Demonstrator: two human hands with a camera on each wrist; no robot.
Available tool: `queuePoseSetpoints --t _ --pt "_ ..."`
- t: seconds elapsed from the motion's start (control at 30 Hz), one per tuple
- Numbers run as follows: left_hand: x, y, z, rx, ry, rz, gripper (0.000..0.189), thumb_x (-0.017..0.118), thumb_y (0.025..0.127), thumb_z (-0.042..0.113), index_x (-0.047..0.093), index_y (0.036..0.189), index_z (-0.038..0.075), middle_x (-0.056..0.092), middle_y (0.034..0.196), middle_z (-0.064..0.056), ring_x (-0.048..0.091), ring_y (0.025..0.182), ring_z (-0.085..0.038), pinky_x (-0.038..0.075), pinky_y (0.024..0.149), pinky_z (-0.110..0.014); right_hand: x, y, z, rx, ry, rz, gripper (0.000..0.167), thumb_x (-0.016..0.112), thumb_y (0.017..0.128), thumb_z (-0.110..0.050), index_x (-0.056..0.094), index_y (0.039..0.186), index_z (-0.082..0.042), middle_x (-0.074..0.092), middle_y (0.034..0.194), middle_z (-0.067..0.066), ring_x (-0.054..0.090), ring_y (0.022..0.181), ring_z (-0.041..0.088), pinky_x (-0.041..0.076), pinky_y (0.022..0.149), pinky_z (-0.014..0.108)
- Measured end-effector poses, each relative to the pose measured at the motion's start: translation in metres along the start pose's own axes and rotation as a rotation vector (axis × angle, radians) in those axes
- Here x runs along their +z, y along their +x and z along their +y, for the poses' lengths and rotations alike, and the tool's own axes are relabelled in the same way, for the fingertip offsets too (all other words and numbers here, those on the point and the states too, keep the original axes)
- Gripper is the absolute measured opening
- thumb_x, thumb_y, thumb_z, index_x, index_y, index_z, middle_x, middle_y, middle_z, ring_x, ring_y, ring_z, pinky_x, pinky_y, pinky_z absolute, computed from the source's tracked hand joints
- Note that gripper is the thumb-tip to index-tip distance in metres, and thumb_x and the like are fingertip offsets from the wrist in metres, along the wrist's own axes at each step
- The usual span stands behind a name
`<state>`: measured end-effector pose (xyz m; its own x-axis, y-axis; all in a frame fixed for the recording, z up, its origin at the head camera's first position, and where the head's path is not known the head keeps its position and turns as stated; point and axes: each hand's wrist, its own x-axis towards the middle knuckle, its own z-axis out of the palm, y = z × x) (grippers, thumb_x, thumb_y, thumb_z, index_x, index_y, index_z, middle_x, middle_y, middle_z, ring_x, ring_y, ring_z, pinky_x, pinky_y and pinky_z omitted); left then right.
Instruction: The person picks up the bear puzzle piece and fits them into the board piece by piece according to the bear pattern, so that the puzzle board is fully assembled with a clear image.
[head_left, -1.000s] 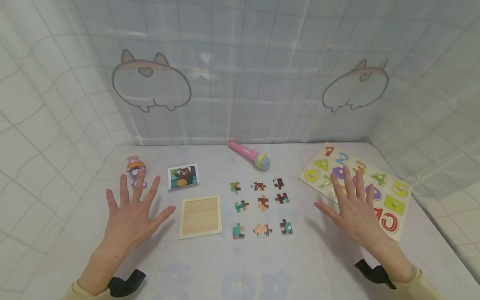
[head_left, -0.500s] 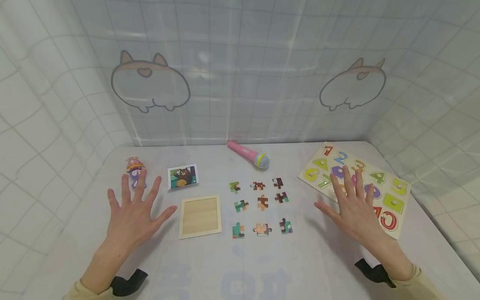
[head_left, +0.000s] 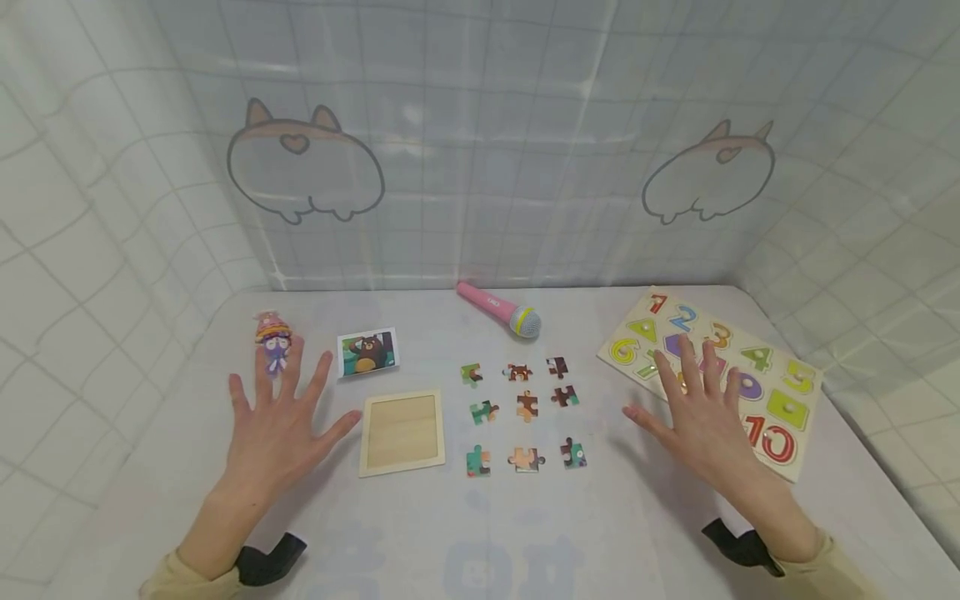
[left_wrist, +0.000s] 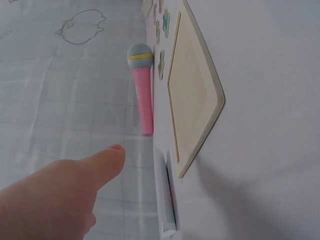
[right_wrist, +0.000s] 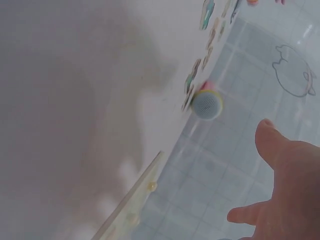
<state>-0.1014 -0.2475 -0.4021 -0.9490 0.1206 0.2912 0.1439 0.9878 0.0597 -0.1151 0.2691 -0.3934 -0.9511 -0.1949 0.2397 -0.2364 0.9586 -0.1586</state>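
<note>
My left hand (head_left: 277, 437) hovers above the table with fingers spread and holds nothing. Just right of its thumb lies a square wooden puzzle tray (head_left: 402, 433), bare inside. Beyond its fingertips stands a small purple toy figure (head_left: 276, 343), partly covered by a finger. A bear picture card (head_left: 367, 353) lies behind the tray. Several jigsaw pieces (head_left: 527, 406) are laid out in loose rows at the middle. My right hand (head_left: 705, 425), also spread and holding nothing, is over the near left side of a wooden number board (head_left: 787, 408), hiding some of its numbers.
A pink toy microphone (head_left: 498, 310) lies at the back of the table, its grey head pointing right. Behind it rises a grid-patterned curtain (head_left: 510, 167) with animal drawings, and similar sheeting flanks both sides. Black straps (head_left: 272, 560) are at the wrists.
My left hand has shifted slightly to the right. My right hand has shifted slightly to the left. The objects on the table have stayed where they were.
</note>
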Motion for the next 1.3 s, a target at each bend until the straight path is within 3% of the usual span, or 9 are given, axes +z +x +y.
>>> queuePoseSetpoints --t 0.13,0.37,0.63,0.9,1.1,1.3 --pt "0.002 0.000 0.005 0.010 -0.032 -0.038 0.095 0.061 0.085 0.068 0.030 0.157 0.014 0.010 0.166 -0.021 0.004 0.147 -0.058 0.007 0.108 -0.082 0.003 0.002 -0.006 -0.008 0.021 -0.014 0.091 0.061 0.091 -0.060 0.029 0.156 -0.005 0.001 0.167 0.020 -0.012 0.153 0.040 -0.007 0.117 0.070" --pt "0.000 0.001 0.013 0.028 -0.172 -0.243 0.108 0.061 0.084 0.073 0.024 0.158 0.004 0.017 0.165 -0.023 0.017 0.146 -0.055 0.017 0.113 -0.074 0.012 0.010 -0.023 -0.062 0.096 0.007 0.085 0.066 0.090 -0.054 0.037 0.153 -0.006 0.014 0.166 0.019 0.009 0.152 0.045 0.007 0.119 0.068" --pt "0.003 -0.006 0.014 0.069 -0.355 -0.438 0.119 0.073 0.073 0.072 0.028 0.155 -0.001 0.031 0.160 -0.024 0.028 0.145 -0.048 0.036 0.105 -0.071 0.025 0.023 -0.050 -0.095 0.343 0.018 0.067 0.074 0.090 -0.040 0.049 0.145 -0.010 0.035 0.158 0.016 0.032 0.145 0.039 0.029 0.114 0.064" --pt "0.010 -0.006 0.014 0.101 -0.416 -0.466 0.116 0.078 0.073 0.064 0.029 0.155 -0.001 0.032 0.158 -0.027 0.033 0.144 -0.047 0.036 0.109 -0.066 0.037 0.038 -0.080 -0.085 0.614 -0.006 0.050 0.075 0.091 -0.031 0.059 0.134 -0.010 0.054 0.143 0.008 0.049 0.135 0.028 0.041 0.111 0.053" --pt "0.013 -0.006 0.013 0.104 -0.427 -0.446 0.113 0.078 0.074 0.063 0.031 0.155 -0.001 0.033 0.158 -0.026 0.035 0.143 -0.047 0.037 0.109 -0.065 0.046 0.045 -0.104 -0.039 0.775 -0.045 0.044 0.075 0.091 -0.024 0.061 0.131 -0.011 0.061 0.135 0.007 0.056 0.126 0.028 0.048 0.103 0.053" --pt "0.017 -0.006 0.014 0.109 -0.432 -0.424 0.113 0.076 0.074 0.066 0.031 0.155 0.002 0.033 0.158 -0.024 0.034 0.144 -0.045 0.037 0.109 -0.065 0.055 0.054 -0.123 -0.009 0.883 -0.085 0.041 0.074 0.092 -0.021 0.062 0.129 -0.009 0.065 0.128 0.010 0.059 0.122 0.028 0.047 0.103 0.052"
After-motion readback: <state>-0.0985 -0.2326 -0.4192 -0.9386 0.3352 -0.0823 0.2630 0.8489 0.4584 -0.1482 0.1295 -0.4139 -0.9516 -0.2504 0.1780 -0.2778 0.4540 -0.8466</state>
